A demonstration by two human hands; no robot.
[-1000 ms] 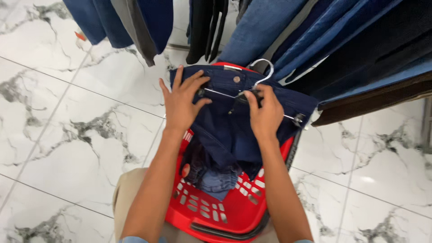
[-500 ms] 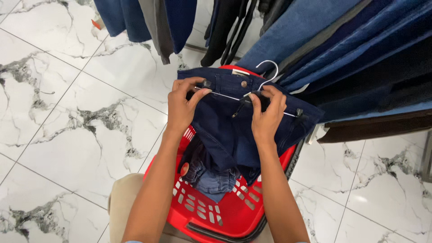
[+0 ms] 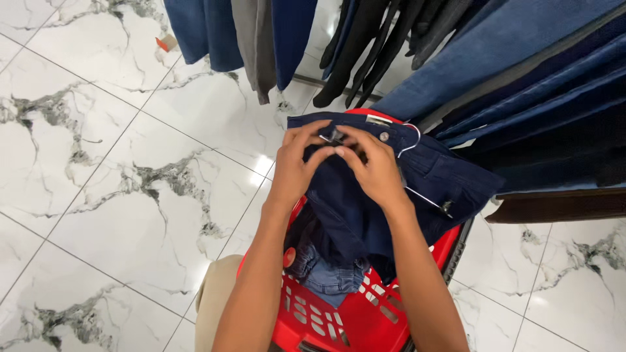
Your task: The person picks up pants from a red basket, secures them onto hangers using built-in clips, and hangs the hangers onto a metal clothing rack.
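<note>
One red basket [image 3: 365, 322] sits on the marble floor [image 3: 117, 163], and over its far rim lies one pair of dark navy trousers [image 3: 417, 189] clipped to one wire hanger [image 3: 412, 135]. A second, lighter denim piece [image 3: 323, 277] is bunched inside the basket. Both hands are on the waistband: the left hand [image 3: 297, 166] and the right hand [image 3: 372, 171] pinch a small dark clip [image 3: 337, 136] between their fingertips. A second ago the two hands lay spread apart, flat on the cloth; now they have drawn together at the centre.
</note>
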